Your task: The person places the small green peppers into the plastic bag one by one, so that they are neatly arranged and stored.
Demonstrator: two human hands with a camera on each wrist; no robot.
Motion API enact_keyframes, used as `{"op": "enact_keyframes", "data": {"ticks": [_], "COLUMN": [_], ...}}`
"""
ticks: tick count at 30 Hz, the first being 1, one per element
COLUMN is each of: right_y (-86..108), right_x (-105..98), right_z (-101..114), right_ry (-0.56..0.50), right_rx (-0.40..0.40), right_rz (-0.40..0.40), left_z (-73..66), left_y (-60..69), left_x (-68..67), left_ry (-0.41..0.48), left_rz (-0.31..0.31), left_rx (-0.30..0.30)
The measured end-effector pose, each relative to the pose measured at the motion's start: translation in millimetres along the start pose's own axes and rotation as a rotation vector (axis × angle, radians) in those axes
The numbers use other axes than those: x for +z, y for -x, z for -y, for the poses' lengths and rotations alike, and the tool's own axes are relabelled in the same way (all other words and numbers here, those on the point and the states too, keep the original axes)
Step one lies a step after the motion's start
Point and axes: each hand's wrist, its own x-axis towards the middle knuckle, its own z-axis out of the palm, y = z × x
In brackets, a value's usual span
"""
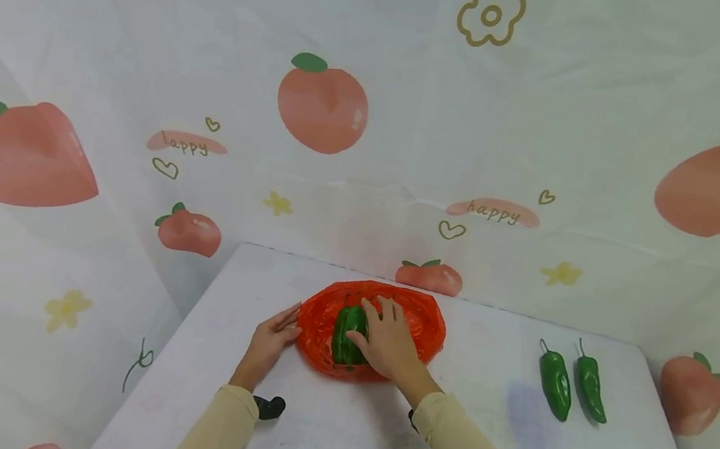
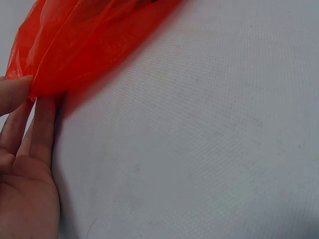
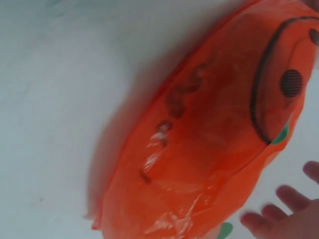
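Your L hand [image 1: 271, 341] is at the bag's L side, pinching the rim of the red plastic bag [image 1: 314, 340] btwn thumb & fingers, thumb on top, fingertips tucked under. Your R hand [image 1: 391, 345] is over the bag's open mouth, fingers spread & loosely bent, not closed round anything; thumb lies over the green peppers [image 1: 342, 341] inside, tho whether it actually presses them I can't tell. Those peppers sit in the bag approx. mid-mouth, stems toward the tabletop's back edge; exact no. unclear under your hand. Bag itself rests on the white tabletop [image 1: 308, 446], near the back edge & a bit L of centre. Two more long green peppers [image 1: 572, 383] lie side by side nr the tabletop's R edge, toward the back R corner, stems pointing to the back edge, well apart from the bag. Re: print, R wrist view shows black marks [image 3: 290, 82] on the bag: a curved line w/ round spots, plus smaller marks along the side, too blurred to read. The backdrop cloth [image 1: 399, 32] behind the tabletop reads "happy" twice in full, & a third "happy" is partly cut off at lower L; peaches, flowers & hearts are printed around. Beige sleeves [image 1: 214, 430] cover both your forearms; a black fitting [image 1: 270, 407] shows at your L wrist.
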Motion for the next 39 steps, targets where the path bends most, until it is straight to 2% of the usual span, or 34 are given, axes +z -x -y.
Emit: {"op": "enact_keyframes", "data": {"ticks": [5, 12, 26, 39], "right_y": [3.3, 10.1, 21.7, 37.0], "right_x": [2, 1, 1, -2], "right_z": [-6, -14, -37, -65], "right_ry": [0.076, 0.086, 0.087, 0.072], "right_rx": [0.011, 0.022, 0.042, 0.122], "right_rz": [-0.043, -0.039, -0.129, -0.108], "left_z": [1.4, 2.8, 0.1, -0.7], "left_y": [-0.6, -2.4, -1.4, 0.6], "left_x": [-0.7, 0.3, -0.9, 0.3], "left_ry": [0.009, 0.014, -0.004, -0.006], "left_rz": [0.009, -0.001, 0.004, -0.002], "left_rx": [0.007, 0.006, 0.010, 0.005]}}
